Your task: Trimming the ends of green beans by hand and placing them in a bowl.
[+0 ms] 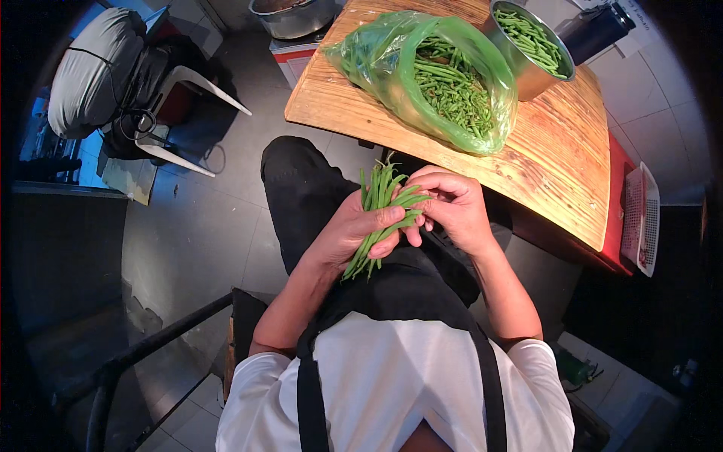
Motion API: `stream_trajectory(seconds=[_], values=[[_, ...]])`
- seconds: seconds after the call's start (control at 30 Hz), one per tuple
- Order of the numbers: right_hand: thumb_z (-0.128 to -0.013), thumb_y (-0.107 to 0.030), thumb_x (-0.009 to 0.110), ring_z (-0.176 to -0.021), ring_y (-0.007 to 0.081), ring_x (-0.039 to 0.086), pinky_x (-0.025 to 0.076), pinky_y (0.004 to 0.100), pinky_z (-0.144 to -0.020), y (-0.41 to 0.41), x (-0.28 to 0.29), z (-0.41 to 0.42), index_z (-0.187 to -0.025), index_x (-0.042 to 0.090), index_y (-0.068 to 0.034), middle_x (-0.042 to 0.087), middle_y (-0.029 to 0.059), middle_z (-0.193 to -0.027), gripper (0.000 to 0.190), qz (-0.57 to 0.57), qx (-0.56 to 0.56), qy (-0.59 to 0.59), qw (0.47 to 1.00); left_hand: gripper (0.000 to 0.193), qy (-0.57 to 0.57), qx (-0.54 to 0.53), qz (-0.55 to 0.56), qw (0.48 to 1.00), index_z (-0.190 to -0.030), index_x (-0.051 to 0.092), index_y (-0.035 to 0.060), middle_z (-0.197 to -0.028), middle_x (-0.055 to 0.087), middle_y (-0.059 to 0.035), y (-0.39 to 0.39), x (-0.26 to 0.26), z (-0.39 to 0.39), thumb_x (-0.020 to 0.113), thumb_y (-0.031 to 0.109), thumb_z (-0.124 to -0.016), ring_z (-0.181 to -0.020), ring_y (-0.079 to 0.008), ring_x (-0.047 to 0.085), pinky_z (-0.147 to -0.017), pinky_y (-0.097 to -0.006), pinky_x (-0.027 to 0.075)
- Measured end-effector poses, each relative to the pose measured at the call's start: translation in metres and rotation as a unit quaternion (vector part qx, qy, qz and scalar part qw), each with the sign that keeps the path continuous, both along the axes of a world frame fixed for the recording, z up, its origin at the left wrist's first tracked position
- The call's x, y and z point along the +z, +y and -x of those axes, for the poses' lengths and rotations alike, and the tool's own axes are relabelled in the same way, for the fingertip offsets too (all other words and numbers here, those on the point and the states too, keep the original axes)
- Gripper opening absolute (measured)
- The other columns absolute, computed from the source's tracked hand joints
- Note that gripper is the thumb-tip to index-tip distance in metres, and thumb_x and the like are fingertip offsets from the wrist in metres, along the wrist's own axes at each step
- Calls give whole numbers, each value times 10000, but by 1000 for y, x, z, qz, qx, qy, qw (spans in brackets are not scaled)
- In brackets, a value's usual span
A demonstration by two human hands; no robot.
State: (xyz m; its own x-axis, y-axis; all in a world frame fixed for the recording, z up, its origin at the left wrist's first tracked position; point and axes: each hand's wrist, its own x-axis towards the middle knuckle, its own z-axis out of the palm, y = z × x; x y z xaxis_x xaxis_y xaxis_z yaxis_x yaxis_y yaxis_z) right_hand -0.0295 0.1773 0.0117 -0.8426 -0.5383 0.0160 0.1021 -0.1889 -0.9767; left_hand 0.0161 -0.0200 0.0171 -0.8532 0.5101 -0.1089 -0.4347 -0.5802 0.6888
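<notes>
My left hand (361,226) is closed around a bundle of green beans (379,195), its thumb across them, over my lap. My right hand (452,203) is at the right side of the bundle, thumb and forefinger pinched at the ends of a few beans that stick out. A green plastic bag (390,62) lies open on the wooden table beyond my hands, with whole beans and many small bean pieces (452,101) inside. Behind its right side stands a metal pot (528,68) filled with green beans.
The wooden table (553,164) has its near edge just beyond my right hand. A dark cylindrical container (596,34) stands behind the pot. A white plastic basket (641,220) is at the table's right. To the left are a white chair (197,85) with a bundle and a metal basin (291,20).
</notes>
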Motion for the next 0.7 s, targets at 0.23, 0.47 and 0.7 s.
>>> stream_trajectory(seconds=[0.23, 0.47, 0.7], values=[[-926, -18, 624, -651, 107, 629, 486, 212, -518, -6, -7, -14, -993, 656, 31, 659, 86, -960, 89, 132, -55, -114, 983, 212, 3, 52, 53, 997, -1063, 533, 5, -864, 675, -162, 5, 2, -3, 648, 155, -967, -503, -66, 528, -427, -181, 388], [-954, -89, 610, -630, 116, 627, 482, 222, -508, -4, 4, -14, -998, 621, -4, 668, 85, -915, 97, 117, -92, -117, 982, 196, 8, 83, 93, 992, -1000, 480, 54, -816, 663, -119, 7, 5, -4, 666, 84, -944, -503, -75, 535, -429, -200, 403], [-957, -92, 614, -627, 121, 634, 491, 225, -512, 1, 13, -9, -995, 619, -3, 674, 97, -943, 97, 76, -104, -102, 986, 210, 24, 100, 179, 979, -1025, 489, 66, -775, 674, -135, 5, 8, -4, 674, 85, -928, -498, -85, 533, -453, -209, 421]])
